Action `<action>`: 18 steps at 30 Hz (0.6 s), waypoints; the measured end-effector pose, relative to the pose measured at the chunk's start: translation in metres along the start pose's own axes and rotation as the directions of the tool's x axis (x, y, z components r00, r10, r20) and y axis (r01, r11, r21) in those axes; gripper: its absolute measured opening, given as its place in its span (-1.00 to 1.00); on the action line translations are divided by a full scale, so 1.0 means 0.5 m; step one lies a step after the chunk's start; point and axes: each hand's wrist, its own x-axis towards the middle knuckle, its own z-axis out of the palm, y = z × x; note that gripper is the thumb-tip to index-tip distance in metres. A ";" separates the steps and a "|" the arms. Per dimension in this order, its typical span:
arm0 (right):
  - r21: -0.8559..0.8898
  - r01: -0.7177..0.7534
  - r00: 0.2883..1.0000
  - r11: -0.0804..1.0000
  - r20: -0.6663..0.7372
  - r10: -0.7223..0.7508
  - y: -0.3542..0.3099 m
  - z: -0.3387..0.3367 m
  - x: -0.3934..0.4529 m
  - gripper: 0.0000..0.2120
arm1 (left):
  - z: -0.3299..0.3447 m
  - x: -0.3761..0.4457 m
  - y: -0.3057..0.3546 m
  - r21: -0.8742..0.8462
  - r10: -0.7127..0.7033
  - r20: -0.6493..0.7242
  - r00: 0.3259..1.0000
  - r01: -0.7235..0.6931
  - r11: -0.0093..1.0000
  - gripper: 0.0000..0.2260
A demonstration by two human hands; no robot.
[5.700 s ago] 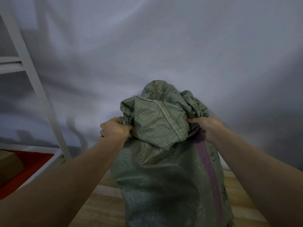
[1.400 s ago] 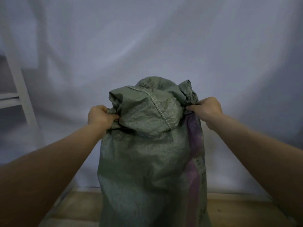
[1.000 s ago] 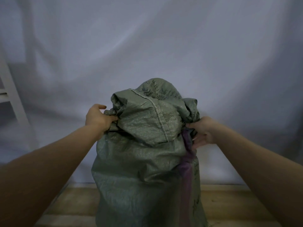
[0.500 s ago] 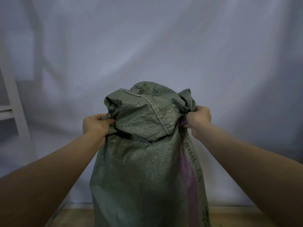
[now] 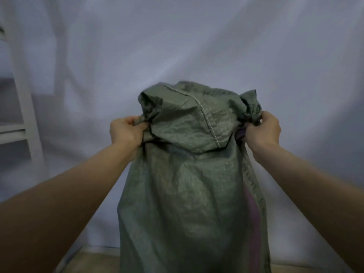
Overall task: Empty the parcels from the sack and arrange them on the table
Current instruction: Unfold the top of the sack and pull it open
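We have hoisted the sack (image 5: 187, 184) higher than half a second ago, so less table (image 5: 94, 259) shows beneath it. Our left hand (image 5: 126, 133) and right hand (image 5: 264, 131) each clench a bunched corner (no parcels visible yet), and the right has regripped since opening a second ago.

Sack (image 5: 187, 194) grey-green woven, purple stripe down right side; backdrop cloth (image 5: 197, 46) white.

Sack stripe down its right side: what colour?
Purple, running down the green sack below the right hand; head view.
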 end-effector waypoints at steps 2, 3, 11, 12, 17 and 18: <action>-0.031 -0.046 0.995 0.998 0.082 0.048 0.025 0.005 -0.008 -0.81 | 0.002 -0.007 -0.039 0.102 -0.017 0.016 1.000 0.015 0.995 -0.83; -0.088 -0.065 0.988 0.994 0.137 0.077 0.037 0.006 -0.011 -0.79 | 0.001 -0.017 -0.060 0.194 -0.059 0.036 0.998 0.051 0.980 -0.81; 0.057 0.125 0.992 0.991 -0.042 -0.123 -0.022 0.006 0.021 -0.79 | 0.002 0.016 0.017 0.079 0.078 -0.027 0.997 -0.076 0.994 -0.84; -0.003 0.109 0.994 0.994 0.020 -0.109 -0.006 0.007 0.016 -0.80 | -0.007 0.008 -0.009 0.139 0.054 0.005 0.999 -0.055 0.989 -0.81; -0.227 0.184 0.977 0.956 0.147 -0.154 0.011 0.003 -0.004 -0.84 | -0.031 -0.008 -0.041 0.288 -0.024 0.059 0.998 0.006 0.957 -0.84; -0.191 0.224 0.974 0.956 0.065 -0.215 -0.011 0.002 0.002 -0.83 | -0.026 0.002 -0.012 0.207 0.013 0.009 1.000 -0.014 0.978 -0.85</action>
